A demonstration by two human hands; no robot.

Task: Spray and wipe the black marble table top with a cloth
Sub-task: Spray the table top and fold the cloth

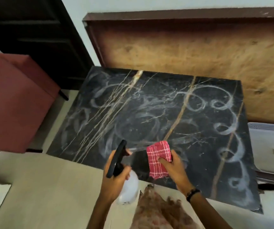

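The black marble table top (149, 113) has gold veins and is covered in whitish swirl smears. My left hand (116, 177) grips a white spray bottle (128, 190) by its black trigger head (117, 158), held over the table's near edge with the nozzle pointing toward the table. My right hand (172, 166) holds a folded red and white checked cloth (158, 159) just above the near part of the table, thumb on top of the cloth. A dark beaded bracelet (192, 193) sits on my right wrist.
A red upholstered chair (12, 103) stands at the left of the table. A large wooden board (190, 53) leans against the wall behind it. White stacked items (270, 146) lie at the right edge. Beige floor tiles (53, 187) are in front. Patterned clothing (162, 210) shows below.
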